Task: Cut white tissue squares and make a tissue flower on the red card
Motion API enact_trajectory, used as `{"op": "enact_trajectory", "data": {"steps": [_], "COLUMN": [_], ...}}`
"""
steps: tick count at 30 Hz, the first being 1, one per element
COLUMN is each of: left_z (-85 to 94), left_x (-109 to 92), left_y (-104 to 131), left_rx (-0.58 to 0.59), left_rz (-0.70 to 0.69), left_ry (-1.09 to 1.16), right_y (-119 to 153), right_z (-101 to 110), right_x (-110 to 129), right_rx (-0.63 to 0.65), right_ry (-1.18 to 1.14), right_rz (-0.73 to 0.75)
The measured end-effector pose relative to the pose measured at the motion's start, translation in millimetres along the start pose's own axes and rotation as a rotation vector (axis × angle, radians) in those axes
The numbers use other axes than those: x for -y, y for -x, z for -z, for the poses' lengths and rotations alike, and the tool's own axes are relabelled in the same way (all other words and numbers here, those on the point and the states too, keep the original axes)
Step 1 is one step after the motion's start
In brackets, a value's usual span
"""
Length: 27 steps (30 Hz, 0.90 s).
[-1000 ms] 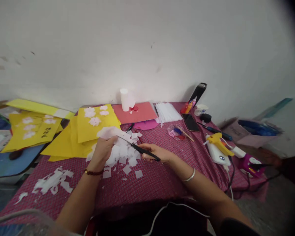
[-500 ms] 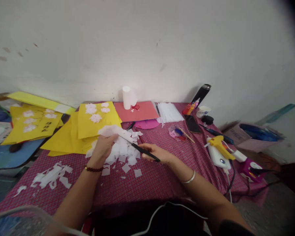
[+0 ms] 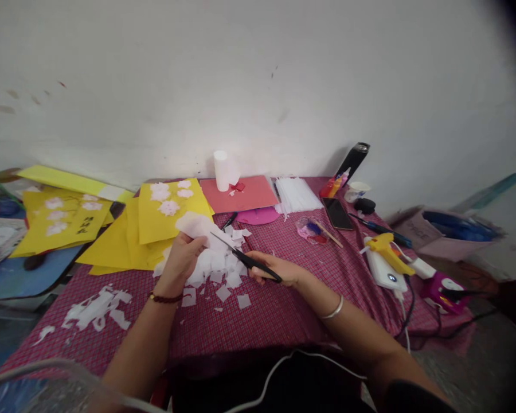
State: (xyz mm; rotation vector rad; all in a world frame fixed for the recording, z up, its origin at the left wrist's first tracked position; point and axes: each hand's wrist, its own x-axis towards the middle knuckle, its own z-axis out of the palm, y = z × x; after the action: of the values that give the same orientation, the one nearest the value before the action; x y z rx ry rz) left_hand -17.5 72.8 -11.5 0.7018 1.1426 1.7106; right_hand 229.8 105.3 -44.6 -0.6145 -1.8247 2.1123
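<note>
My left hand pinches a piece of thin white paper between thumb and fingers. Black-handled scissors are in my right hand, their blades pointing up and left toward the white paper. Beneath both hands lies a heap of small cut white paper pieces, with a few loose squares nearer the front. Yellow sheets bearing pale pink paper blossoms lie beyond my left hand.
White scraps lie at the front left. Behind stand a white roll and a red sheet. To the right are a phone, a yellow glue gun, a black bottle and cables.
The scissor blades have drawn slightly away from the white paper, and the paper in my left hand is tilted up more. The whole view has shifted slightly.
</note>
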Motion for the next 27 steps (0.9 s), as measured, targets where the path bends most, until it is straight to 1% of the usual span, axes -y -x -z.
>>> {"op": "enact_trajectory", "data": {"steps": [3, 6, 9, 17, 24, 27], "left_z": [-2.6, -6.4, -10.3, -10.6, -11.7, -9.2], "left_x": [4, 9, 13, 17, 16, 16], "left_y": [6, 12, 15, 15, 15, 15], "left_rx": [0.047, 0.100, 0.117, 0.099, 0.123, 0.124], "left_rz": [0.020, 0.048, 0.050, 0.078, 0.021, 0.048], "left_ry": [-0.037, -0.051, -0.065, -0.017, -0.057, -0.054], "right_y": [0, 1, 1, 0, 0, 1], "right_z": [0, -1, -2, -3, -6, -8], "right_x": [0, -1, -1, -4, -5, -3], "right_rx": [0.035, 0.024, 0.001, -0.027, -0.067, -0.082], "right_ry": [-0.021, -0.046, -0.063, -0.054, -0.076, -0.081], "right_rz": [0.015, 0.033, 0.036, 0.010, 0.040, 0.030]}}
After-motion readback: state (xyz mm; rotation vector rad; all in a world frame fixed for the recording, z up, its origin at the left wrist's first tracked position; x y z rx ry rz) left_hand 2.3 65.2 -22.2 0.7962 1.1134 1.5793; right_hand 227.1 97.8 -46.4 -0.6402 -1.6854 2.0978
